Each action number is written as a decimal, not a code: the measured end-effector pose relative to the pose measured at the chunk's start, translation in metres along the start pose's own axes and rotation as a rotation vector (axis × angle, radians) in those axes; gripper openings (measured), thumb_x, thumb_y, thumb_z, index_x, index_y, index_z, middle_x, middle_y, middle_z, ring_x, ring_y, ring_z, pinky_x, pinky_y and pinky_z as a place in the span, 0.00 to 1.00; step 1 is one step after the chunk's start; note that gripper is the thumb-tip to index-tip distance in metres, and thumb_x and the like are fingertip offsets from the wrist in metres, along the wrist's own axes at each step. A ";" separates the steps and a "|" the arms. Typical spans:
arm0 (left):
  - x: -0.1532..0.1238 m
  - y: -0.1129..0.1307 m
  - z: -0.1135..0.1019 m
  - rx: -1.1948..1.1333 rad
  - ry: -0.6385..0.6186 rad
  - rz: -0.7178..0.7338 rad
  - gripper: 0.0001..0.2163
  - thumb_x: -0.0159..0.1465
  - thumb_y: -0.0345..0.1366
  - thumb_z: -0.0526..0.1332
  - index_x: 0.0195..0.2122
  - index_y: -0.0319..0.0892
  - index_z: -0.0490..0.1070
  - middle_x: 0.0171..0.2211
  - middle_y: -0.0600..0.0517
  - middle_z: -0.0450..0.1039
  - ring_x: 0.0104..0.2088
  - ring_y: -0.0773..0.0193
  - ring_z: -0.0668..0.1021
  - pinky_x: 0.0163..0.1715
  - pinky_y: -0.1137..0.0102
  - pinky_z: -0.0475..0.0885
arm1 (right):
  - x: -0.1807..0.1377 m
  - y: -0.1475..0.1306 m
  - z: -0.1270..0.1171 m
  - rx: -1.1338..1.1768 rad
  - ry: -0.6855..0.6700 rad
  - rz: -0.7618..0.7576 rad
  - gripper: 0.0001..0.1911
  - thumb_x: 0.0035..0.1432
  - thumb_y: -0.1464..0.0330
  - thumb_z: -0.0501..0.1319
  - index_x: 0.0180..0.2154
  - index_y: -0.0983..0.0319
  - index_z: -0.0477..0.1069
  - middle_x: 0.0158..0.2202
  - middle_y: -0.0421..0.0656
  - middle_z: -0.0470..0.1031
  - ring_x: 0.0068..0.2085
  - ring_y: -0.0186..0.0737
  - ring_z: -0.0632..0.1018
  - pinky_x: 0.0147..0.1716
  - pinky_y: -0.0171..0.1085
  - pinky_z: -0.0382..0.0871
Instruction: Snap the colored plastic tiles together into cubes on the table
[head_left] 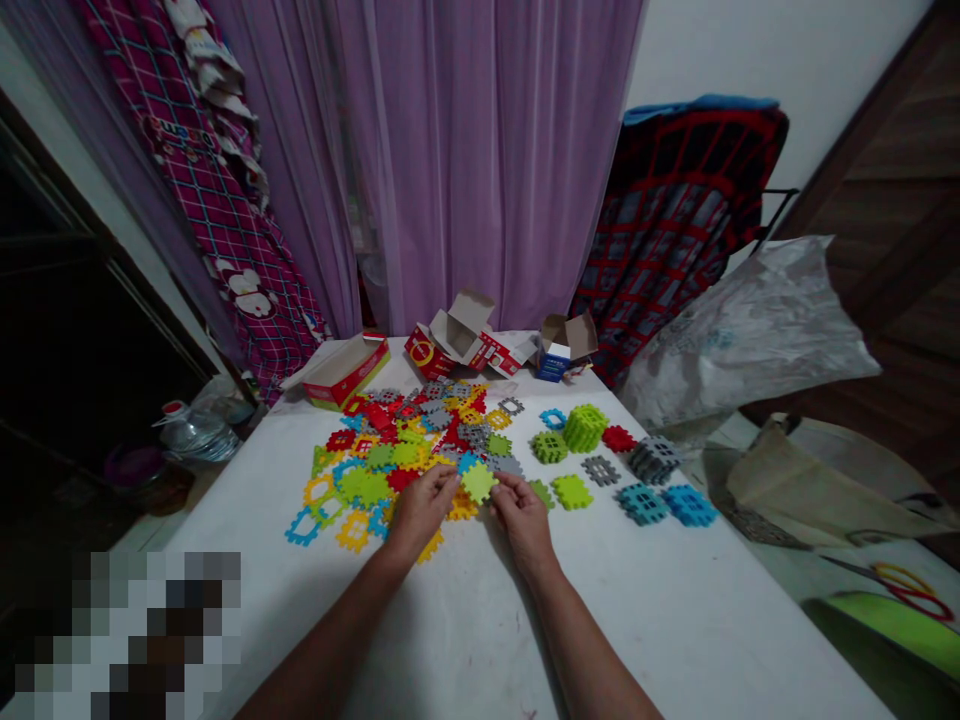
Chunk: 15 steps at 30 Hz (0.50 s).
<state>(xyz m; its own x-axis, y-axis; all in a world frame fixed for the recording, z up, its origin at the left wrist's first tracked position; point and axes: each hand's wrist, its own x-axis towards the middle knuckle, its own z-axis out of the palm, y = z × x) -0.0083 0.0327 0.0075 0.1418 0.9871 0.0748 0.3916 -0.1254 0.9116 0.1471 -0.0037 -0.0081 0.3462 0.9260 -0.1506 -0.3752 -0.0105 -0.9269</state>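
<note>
Hands meet at the middle of the frame, low over the white surface [465,640]: the left hand [420,508] comes in from the lower left with its fingers curled, its fingertips closed on the left edge of a lime-green tile [478,482], and the right hand [525,515] pinches the same tile at its right edge, so the tile sits between the two, just at the near edge of the loose pile of tiles [397,440]. At the far left of the frame a clear plastic bottle [191,430] lies below the surface's edge, and a pink checked cloth [225,230] hangs above it in the upper left. A red box [346,372] sits at the back left of the surface, touching the pile, which spreads in red, yellow, blue, green and grey across the centre left. Behind the pile, at the top centre, hangs a purple curtain [480,150], with opened cartons [459,340] and a small blue-and-white box [561,358] beneath it. Right of the hands lie a flat green tile [572,491] and a grey tile [600,469]; beyond them stand a green cube [585,427], a red tile [619,438] and a grey cube [652,460], with two blue pieces [664,505] nearest the right edge. A red-and-black checked cloth [675,220] drapes in the upper right, and a crumpled plastic bag [750,330] lies beside it.
</note>
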 end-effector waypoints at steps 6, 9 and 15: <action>0.004 0.013 0.003 -0.222 -0.086 -0.240 0.16 0.53 0.48 0.63 0.33 0.39 0.73 0.30 0.51 0.78 0.19 0.71 0.72 0.19 0.76 0.66 | 0.000 0.008 -0.011 -0.226 -0.042 -0.218 0.23 0.44 0.55 0.68 0.41 0.61 0.76 0.30 0.40 0.77 0.25 0.33 0.73 0.27 0.35 0.69; 0.005 0.018 0.008 -0.232 -0.090 -0.256 0.15 0.53 0.47 0.63 0.32 0.39 0.73 0.28 0.51 0.78 0.19 0.71 0.72 0.18 0.76 0.64 | -0.005 0.006 -0.020 -0.486 -0.031 -0.367 0.23 0.45 0.59 0.68 0.45 0.60 0.75 0.36 0.42 0.78 0.26 0.33 0.73 0.28 0.37 0.70; 0.003 0.020 0.023 -0.207 -0.177 -0.229 0.15 0.57 0.47 0.60 0.35 0.40 0.73 0.30 0.51 0.78 0.18 0.72 0.72 0.16 0.77 0.62 | -0.014 -0.003 -0.032 -0.762 0.090 -0.623 0.21 0.50 0.59 0.65 0.44 0.62 0.73 0.34 0.42 0.74 0.28 0.34 0.72 0.31 0.36 0.69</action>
<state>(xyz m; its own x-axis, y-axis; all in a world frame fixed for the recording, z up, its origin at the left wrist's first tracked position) 0.0210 0.0310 0.0169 0.2340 0.9524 -0.1952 0.2410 0.1377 0.9607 0.1707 -0.0292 -0.0146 0.3695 0.8167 0.4432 0.5397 0.1996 -0.8178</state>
